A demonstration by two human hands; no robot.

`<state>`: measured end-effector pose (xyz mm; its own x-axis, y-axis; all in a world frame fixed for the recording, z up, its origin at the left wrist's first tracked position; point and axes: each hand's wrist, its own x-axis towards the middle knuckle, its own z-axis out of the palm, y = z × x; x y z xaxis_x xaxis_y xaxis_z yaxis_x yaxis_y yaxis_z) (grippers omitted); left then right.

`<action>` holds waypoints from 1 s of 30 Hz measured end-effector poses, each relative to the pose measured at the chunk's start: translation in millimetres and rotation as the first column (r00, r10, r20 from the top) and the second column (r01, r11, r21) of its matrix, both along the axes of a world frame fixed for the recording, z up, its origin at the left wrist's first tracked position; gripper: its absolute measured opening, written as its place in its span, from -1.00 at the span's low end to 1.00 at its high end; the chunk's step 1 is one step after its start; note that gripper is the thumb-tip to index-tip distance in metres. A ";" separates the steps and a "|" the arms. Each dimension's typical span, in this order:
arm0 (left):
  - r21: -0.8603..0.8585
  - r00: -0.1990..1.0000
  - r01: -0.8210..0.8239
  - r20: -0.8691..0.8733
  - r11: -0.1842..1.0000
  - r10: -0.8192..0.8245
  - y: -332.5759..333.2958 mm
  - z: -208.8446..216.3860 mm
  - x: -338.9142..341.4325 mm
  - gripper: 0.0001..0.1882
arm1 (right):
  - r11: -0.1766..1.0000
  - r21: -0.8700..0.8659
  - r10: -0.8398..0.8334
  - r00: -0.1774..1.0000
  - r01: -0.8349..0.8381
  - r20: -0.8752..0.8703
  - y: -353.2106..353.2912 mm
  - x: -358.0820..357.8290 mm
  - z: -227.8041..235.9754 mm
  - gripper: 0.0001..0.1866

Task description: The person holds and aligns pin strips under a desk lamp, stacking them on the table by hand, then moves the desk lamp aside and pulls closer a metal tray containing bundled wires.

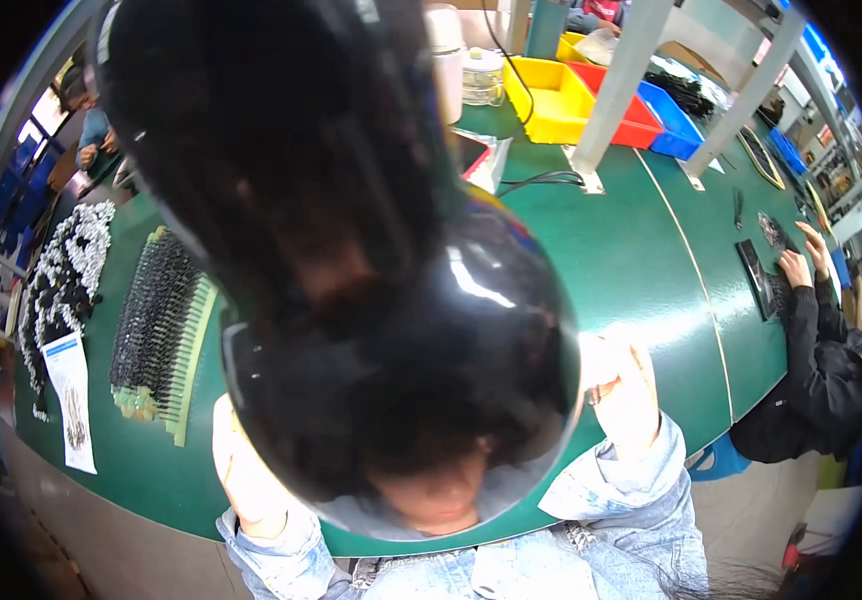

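A large glossy black object with a rounded head (pixel 401 380), its kind unclear, fills the middle of the head view and hides what lies between my hands. My left hand (pixel 241 470) comes up at its lower left edge; the fingers are behind it. On the other side is my right hand (pixel 626 385), washed out by bright light. Its fingers look bent inward, with the tips and anything in them out of sight. Left of my left hand, a light green comb-like strip rack (pixel 191 350) carries rows of small dark pieces (pixel 156 320) on the green table (pixel 641 260).
Far left lie a black-and-white beaded heap (pixel 66 250) and a white packet (pixel 69 400). Yellow (pixel 551 100), red (pixel 636 125) and blue (pixel 676 125) bins stand at the back by metal posts (pixel 621 90). A co-worker's hands (pixel 806 255) are at the right.
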<state>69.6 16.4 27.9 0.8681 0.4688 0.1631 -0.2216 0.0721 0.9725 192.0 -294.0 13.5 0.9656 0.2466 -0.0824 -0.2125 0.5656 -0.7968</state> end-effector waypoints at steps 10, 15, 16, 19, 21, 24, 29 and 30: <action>-0.679 0.983 0.152 0.180 0.718 -0.039 -5.2 5.6 -6.2 -0.59 | 0.994 -0.111 0.003 0.993 0.010 0.117 6.5 -8.7 16.3 -0.77; -0.606 0.915 0.390 0.339 0.693 -0.219 -13.7 14.2 9.2 -0.51 | 0.997 -0.076 0.037 0.987 -0.026 0.155 -4.2 -4.4 5.2 -0.62; -0.578 0.894 0.438 0.362 0.689 -0.265 -13.7 14.0 11.4 -0.48 | 0.996 -0.090 0.045 0.984 -0.030 0.172 -3.9 -5.2 4.8 -0.60; -0.475 0.972 0.230 0.066 0.849 -0.226 -1.4 4.2 -18.1 -0.50 | 0.993 -0.118 0.056 0.977 -0.032 0.205 -5.7 -7.0 5.4 -0.56; -0.391 0.982 0.128 -0.080 0.911 -0.172 4.1 -0.1 -27.4 -0.51 | 0.993 -0.106 0.068 0.979 -0.048 0.194 -4.3 -8.3 7.0 -0.54; -0.426 0.983 -0.033 -0.179 0.904 -0.049 6.7 -6.5 -29.3 -0.37 | 0.993 -0.103 0.081 0.979 -0.062 0.188 -3.0 -8.8 8.9 -0.53; -0.417 0.991 0.065 0.134 0.907 -0.009 9.6 -23.8 -21.1 -0.63 | 0.991 -0.124 0.077 0.981 -0.055 0.180 -3.7 -9.2 10.2 -0.53; -0.418 0.992 0.085 0.123 0.904 -0.036 12.8 -26.4 -21.5 -0.64 | 0.990 -0.133 0.069 0.981 -0.045 0.179 -3.6 -9.5 10.4 -0.53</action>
<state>48.1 29.1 1.5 0.8850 0.4619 0.0578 -0.3076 0.4870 0.8175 182.4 -297.7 23.9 0.9519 0.3006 0.0595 -0.0857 0.4476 -0.8901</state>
